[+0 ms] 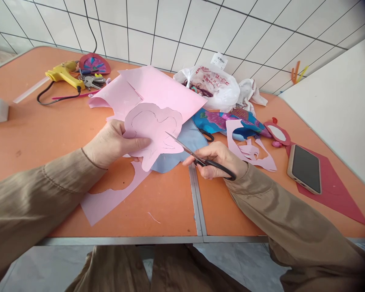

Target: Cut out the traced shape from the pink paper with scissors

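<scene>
A pink paper piece with a drawn curvy outline is pinched in my left hand, thumb on top and fingers mostly hidden beneath. My right hand is closed on black-handled scissors. Their blades point up and left, with the tip over the right part of the drawn shape. Behind the piece lies a large pink sheet, partly curled at its left. Light blue fabric or paper shows below and behind it. A cut pink offcut rests near my left forearm.
The orange table holds a yellow glue gun and keys at the back left. A white plastic bag, patterned blue fabric and pink scraps lie to the right. A phone rests on red sheet material.
</scene>
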